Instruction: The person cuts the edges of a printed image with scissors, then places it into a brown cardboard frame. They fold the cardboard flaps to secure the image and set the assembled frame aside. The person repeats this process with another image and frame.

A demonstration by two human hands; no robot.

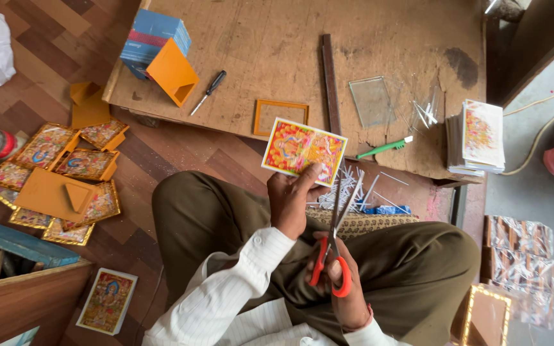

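while the left hand (288,198) pinches the thin, floppy picture card (304,147) by its lower edge, right hand (347,288) fingers sit closed through orange scissors (333,253).

A screwdriver (208,91), glass pane (372,101), green brush (384,148) and empty orange frame (281,116) lie on the board (277,51).

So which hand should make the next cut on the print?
Right hand, probably: it already holds the scissors, blades pointing up beside the print, which the left hand pinches by its lower edge.

Orange-handled scissors (332,256); red-and-yellow patterned picture card (304,148); orange frame (281,116).
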